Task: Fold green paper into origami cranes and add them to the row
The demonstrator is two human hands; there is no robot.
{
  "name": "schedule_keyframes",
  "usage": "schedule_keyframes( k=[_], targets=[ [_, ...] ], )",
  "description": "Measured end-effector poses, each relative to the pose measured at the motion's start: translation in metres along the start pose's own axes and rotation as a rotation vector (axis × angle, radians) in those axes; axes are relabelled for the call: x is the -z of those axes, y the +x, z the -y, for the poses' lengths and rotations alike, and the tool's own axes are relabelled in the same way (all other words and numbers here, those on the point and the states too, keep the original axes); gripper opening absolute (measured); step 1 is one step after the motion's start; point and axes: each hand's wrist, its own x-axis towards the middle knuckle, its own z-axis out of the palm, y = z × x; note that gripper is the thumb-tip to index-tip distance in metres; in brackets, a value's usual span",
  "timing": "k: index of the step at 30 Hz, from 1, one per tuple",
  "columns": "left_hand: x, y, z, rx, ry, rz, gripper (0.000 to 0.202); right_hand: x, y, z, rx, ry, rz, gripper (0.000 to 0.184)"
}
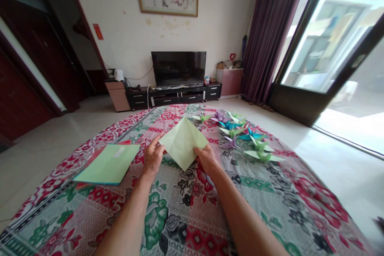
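Note:
A pale green sheet of origami paper (183, 144) with crease lines is held up over the table, one corner pointing toward me and one away. My left hand (153, 155) pinches its left corner between thumb and fingers. On the right edge, my right hand (205, 157) grips the paper with the thumb on top; its other fingers are mostly hidden beneath. To the right lie several folded paper cranes (264, 156) in green, purple, blue and pink. A stack of coloured paper (111, 164), light green on top, rests left of my left hand.
A round table (180, 216) with a floral cloth spreads beneath my arms. Beyond it stand a low black TV cabinet (180, 97) and a television (179, 68). A purple curtain (267, 36) and a glass door (318, 44) are on the right.

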Motion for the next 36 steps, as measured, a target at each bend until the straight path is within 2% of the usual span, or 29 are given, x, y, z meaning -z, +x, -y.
schedule_keyframes(
  k=[4,9,13,15,17,19,20,21,24,27,30,32,34,36],
  targets=[
    [0.011,0.001,-0.008,-0.034,0.022,-0.022,0.055,0.003,0.002,0.001,0.005,0.002,0.042,0.045],
    [0.017,0.002,-0.010,-0.115,0.098,0.083,0.055,0.004,0.003,0.004,0.035,-0.053,0.013,0.039],
    [0.018,0.004,-0.010,-0.174,0.186,0.112,0.054,0.005,0.000,0.009,0.055,-0.050,0.075,0.040],
    [0.018,0.006,-0.013,-0.211,0.221,0.049,0.048,0.005,-0.002,0.011,0.033,-0.008,0.114,0.040],
    [0.017,0.006,-0.019,-0.285,0.286,-0.082,0.040,0.004,-0.003,0.011,-0.021,0.042,0.115,0.038],
    [0.014,0.004,-0.027,-0.420,0.395,-0.206,0.032,0.002,-0.004,0.010,-0.091,0.104,0.089,0.036],
    [0.011,0.002,-0.032,-0.514,0.454,-0.232,0.027,0.001,-0.003,0.009,-0.125,0.141,0.074,0.035],
    [0.008,-0.001,-0.036,-0.605,0.514,-0.223,0.024,0.000,-0.003,0.009,-0.156,0.180,0.060,0.034],
    [-0.007,-0.012,-0.041,-0.787,0.641,-0.102,0.021,-0.004,-0.002,0.008,-0.220,0.280,0.023,0.033],
    [-0.021,-0.022,-0.037,-0.838,0.741,0.137,0.020,-0.006,-0.002,0.008,-0.231,0.335,0.019,0.034],
    [-0.028,-0.027,-0.027,-0.833,0.823,0.321,0.032,-0.005,-0.002,0.009,-0.200,0.382,0.040,0.034],
    [-0.029,-0.028,-0.021,-0.806,0.868,0.357,0.047,-0.004,-0.001,0.008,-0.186,0.403,0.040,0.034],
    [-0.028,-0.027,-0.016,-0.762,0.881,0.336,0.057,-0.003,0.000,0.007,-0.182,0.398,0.034,0.034],
    [-0.026,-0.026,-0.013,-0.702,0.841,0.296,0.059,-0.003,0.000,0.006,-0.186,0.374,0.023,0.034]
  ],
)
